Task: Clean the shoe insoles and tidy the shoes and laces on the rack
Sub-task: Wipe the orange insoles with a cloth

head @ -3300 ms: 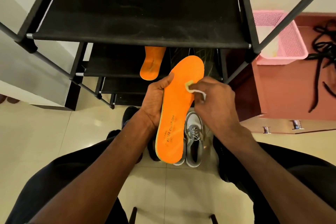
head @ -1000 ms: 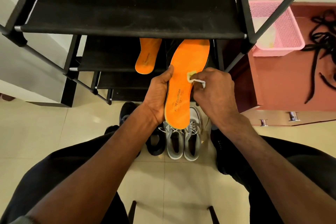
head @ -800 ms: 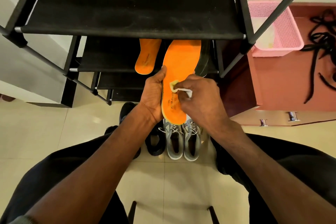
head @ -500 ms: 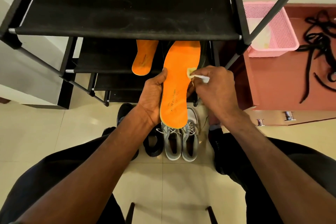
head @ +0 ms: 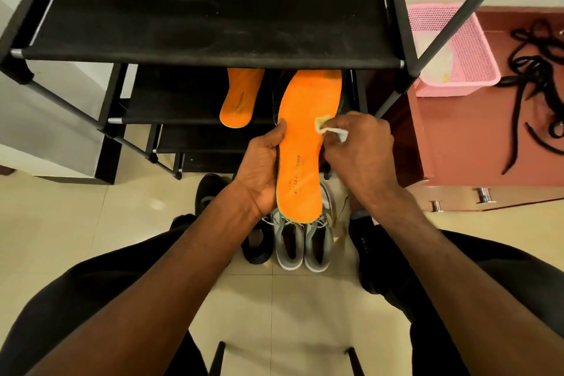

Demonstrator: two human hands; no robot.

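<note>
The left hand (head: 262, 168) grips an orange insole (head: 305, 143) by its edge in front of the black rack (head: 213, 24); the right hand (head: 360, 149), fingers curled, pinches a pale cloth (head: 328, 128) against it. A second insole (head: 241, 98) lies on a lower shelf. Grey shoes (head: 302, 241) stand below on the floor. On the worktop, a pink basket (head: 464, 52) holds something pale beside black laces (head: 540, 76).

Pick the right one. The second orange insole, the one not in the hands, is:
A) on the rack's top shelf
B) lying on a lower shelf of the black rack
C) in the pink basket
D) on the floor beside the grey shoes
B: the second insole lies on a lower shelf of the rack, under the top shelf, while the left hand holds the other insole.
</note>
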